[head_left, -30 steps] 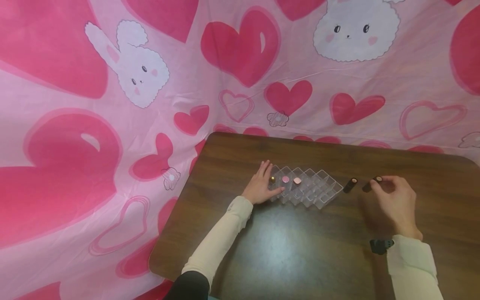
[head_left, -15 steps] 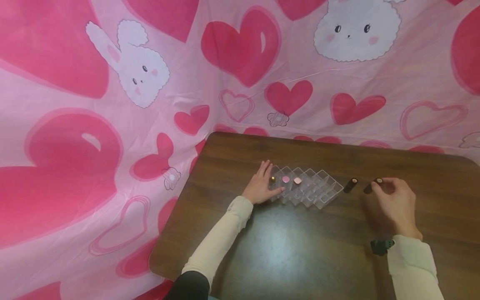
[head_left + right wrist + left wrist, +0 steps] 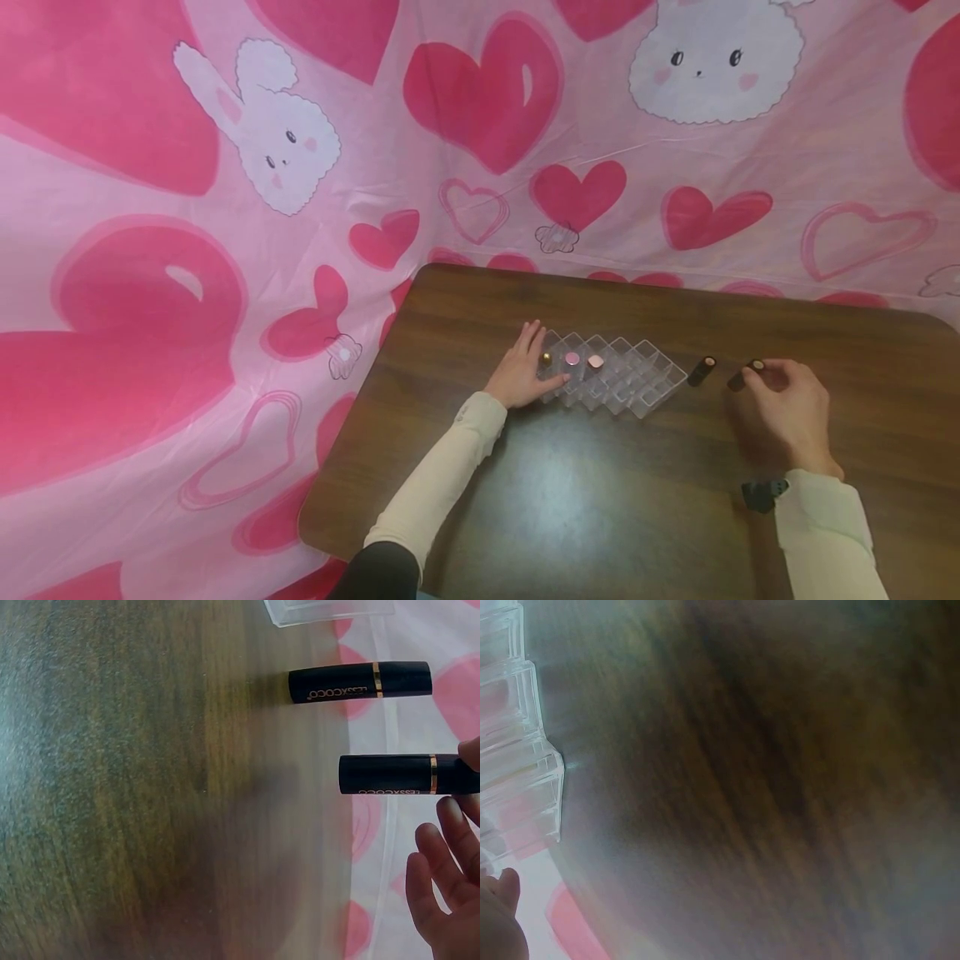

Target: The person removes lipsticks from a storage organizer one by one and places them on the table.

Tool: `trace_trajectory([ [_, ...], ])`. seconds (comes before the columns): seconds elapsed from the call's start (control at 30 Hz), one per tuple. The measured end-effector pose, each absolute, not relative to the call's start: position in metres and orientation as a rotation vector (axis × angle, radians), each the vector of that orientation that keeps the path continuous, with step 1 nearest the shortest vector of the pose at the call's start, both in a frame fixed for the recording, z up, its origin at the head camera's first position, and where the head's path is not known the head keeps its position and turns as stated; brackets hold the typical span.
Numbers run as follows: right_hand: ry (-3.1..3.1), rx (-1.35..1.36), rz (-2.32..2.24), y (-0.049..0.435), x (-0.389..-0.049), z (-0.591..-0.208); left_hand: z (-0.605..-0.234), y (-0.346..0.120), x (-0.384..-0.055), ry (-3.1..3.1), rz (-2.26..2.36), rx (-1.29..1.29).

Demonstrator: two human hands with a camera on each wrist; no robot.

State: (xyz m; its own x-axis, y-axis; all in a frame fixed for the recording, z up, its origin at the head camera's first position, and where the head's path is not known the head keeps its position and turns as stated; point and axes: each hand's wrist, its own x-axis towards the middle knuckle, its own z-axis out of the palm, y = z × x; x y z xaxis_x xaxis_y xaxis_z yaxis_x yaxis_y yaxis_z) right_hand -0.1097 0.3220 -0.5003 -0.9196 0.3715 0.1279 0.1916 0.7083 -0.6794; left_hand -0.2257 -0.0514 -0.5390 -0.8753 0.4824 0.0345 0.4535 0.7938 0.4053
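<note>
My right hand (image 3: 797,412) pinches a black lipstick tube (image 3: 386,774) with a gold band near its top, thumb and fingertips at its upper end. The tube is roughly upright; whether its base touches the table I cannot tell. A matching lipstick tube (image 3: 702,371) stands to its left. My left hand (image 3: 519,372) rests at the left end of a clear lipstick organizer (image 3: 637,383), fingers extended and thumb along its front. Several compartments show; they hold a gold-topped item (image 3: 546,357), a pink-topped one (image 3: 572,358) and a pale pink-topped one (image 3: 596,361).
The dark wooden table (image 3: 570,500) has rounded corners. Behind it and at the left hangs a pink cloth (image 3: 480,200) with hearts and rabbits. A dark wrist strap (image 3: 763,495) sits at my right cuff.
The right hand and its lipstick tube have shifted down very slightly in the head view. My left hand, the organizer and the other tube have stayed put.
</note>
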Motion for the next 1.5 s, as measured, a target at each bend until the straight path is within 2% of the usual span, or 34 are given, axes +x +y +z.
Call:
trace_trajectory([
  [1.5, -2.696, -0.448, 1.002, 0.332, -0.122, -0.521, -0.543, -0.048, -0.229, 2.933, 0.606, 0.761],
])
